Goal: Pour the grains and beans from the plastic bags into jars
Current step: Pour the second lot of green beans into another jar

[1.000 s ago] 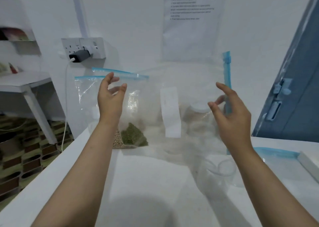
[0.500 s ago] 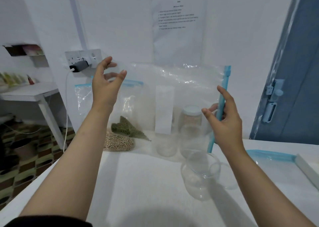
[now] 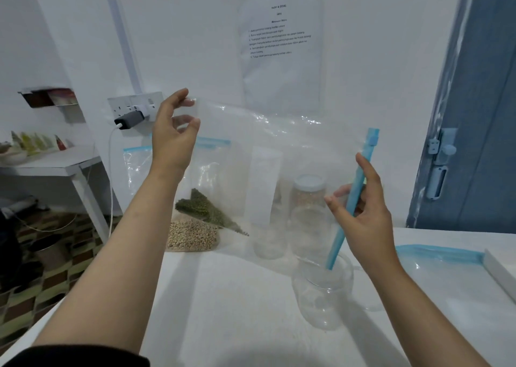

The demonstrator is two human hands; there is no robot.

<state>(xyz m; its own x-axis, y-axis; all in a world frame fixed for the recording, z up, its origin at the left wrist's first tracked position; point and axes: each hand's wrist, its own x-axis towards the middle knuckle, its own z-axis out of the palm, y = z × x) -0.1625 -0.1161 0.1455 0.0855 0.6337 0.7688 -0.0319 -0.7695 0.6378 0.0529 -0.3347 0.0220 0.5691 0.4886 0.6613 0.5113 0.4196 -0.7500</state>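
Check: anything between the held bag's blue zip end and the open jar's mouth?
Nothing visible. The right hand holds the blue zip strip of the clear bag, and its lower end already dips into the open jar.

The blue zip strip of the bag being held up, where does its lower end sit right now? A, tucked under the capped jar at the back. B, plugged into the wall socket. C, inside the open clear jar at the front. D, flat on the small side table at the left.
C: the blue zip strip, pinched by the right hand, runs down and its tip dips into the mouth of the open clear jar on the table.
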